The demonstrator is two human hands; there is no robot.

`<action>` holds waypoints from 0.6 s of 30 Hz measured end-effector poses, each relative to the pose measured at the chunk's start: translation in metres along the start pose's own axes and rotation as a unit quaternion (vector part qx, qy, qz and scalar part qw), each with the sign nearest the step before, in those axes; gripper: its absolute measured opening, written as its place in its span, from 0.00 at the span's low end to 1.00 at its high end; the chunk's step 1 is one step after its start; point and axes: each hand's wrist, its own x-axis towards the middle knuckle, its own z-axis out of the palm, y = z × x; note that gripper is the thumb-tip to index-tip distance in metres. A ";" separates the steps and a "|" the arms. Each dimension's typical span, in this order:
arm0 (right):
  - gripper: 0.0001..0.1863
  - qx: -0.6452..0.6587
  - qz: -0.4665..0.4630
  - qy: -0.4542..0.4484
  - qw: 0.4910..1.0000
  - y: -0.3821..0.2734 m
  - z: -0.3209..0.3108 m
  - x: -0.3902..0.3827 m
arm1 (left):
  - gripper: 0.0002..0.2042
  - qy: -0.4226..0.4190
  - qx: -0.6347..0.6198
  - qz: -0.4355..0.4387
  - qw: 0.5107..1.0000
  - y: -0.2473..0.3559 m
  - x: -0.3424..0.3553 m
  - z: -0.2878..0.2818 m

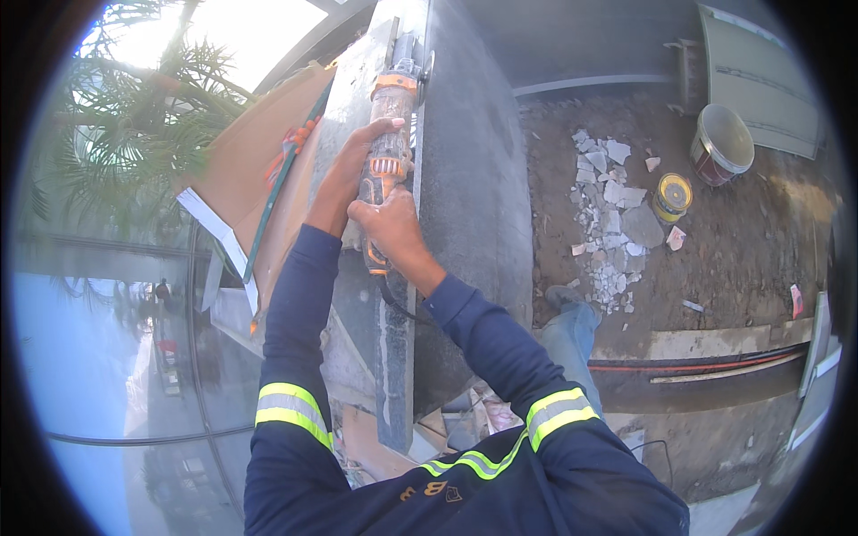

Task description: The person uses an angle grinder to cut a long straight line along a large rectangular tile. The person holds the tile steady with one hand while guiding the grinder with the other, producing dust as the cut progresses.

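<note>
A dusty orange and grey angle grinder lies lengthwise over the top of a grey slab-faced wall. Its disc shows edge-on at the far right side of the tool's head. My left hand is wrapped round the grinder's body from the left. Behind it, my right hand grips the rear handle, thumb across the top. From the handle's near end a dark cord bends down to the right. Whether the disc touches the stone, I cannot tell.
Broken tile pieces litter the dirt floor on the right, near a yellow can and a white bucket. Left of the wall, a brown board leans beside a green strip. Glass panes stand at far left.
</note>
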 end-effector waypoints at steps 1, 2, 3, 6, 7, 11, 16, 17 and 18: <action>0.21 0.012 0.003 0.001 1.000 -0.001 0.000 0.001 | 0.19 0.000 0.001 -0.001 1.000 0.002 -0.001 0.001; 0.21 0.024 0.005 0.001 1.000 -0.003 0.001 0.002 | 0.19 0.001 0.001 -0.003 1.000 0.004 -0.002 0.002; 0.21 0.035 0.007 0.004 0.999 -0.003 0.000 0.004 | 0.19 -0.002 0.001 -0.004 1.000 0.005 -0.001 0.002; 0.20 0.031 0.019 -0.020 0.999 -0.004 -0.002 0.006 | 0.19 0.008 0.003 -0.008 1.000 0.002 0.006 0.000; 0.20 0.040 0.022 -0.024 0.999 -0.004 -0.002 0.005 | 0.20 0.011 0.006 -0.007 1.000 0.002 0.005 -0.001; 0.21 0.042 0.022 -0.049 0.998 -0.002 -0.004 0.002 | 0.20 0.005 0.009 -0.020 1.000 -0.002 0.007 -0.006; 0.22 0.040 0.002 -0.037 0.999 -0.003 -0.001 -0.006 | 0.20 -0.013 0.003 -0.027 1.000 -0.005 0.008 -0.010; 0.22 0.043 0.003 -0.035 0.998 -0.003 -0.001 -0.008 | 0.20 -0.010 0.002 -0.023 1.000 -0.005 0.005 -0.010; 0.23 0.045 0.005 -0.033 0.998 -0.004 0.000 -0.009 | 0.19 -0.008 0.001 -0.020 1.000 -0.004 0.004 -0.009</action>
